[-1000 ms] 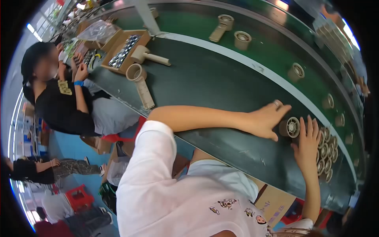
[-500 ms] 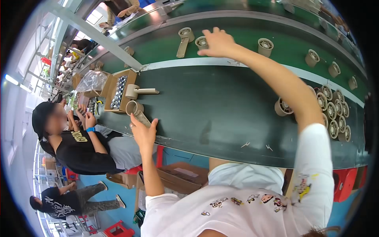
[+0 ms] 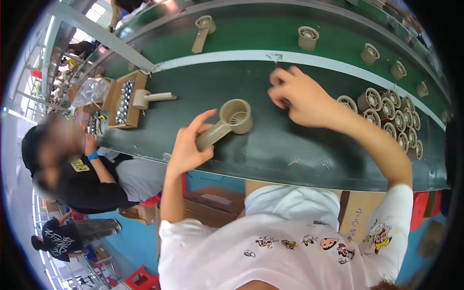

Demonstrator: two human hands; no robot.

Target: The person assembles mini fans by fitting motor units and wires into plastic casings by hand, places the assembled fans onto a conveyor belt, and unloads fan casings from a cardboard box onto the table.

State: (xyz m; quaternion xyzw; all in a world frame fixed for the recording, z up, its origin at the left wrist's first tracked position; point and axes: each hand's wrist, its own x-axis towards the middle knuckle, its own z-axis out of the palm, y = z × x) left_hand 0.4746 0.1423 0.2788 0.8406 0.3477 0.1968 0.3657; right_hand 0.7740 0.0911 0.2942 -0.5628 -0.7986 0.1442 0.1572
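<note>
On the dark table (image 3: 251, 145), the left hand (image 3: 186, 150) pinches a beige handled housing (image 3: 226, 124); the right hand (image 3: 299, 99) is curled, contents hidden; fan rings (image 3: 391, 121) await.

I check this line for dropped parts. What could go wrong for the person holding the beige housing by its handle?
The left hand grips the beige housing only by its handle end, near the table's front edge, so it might slip off. The right hand hovers close to the cluster of round parts and could knock them.
</note>
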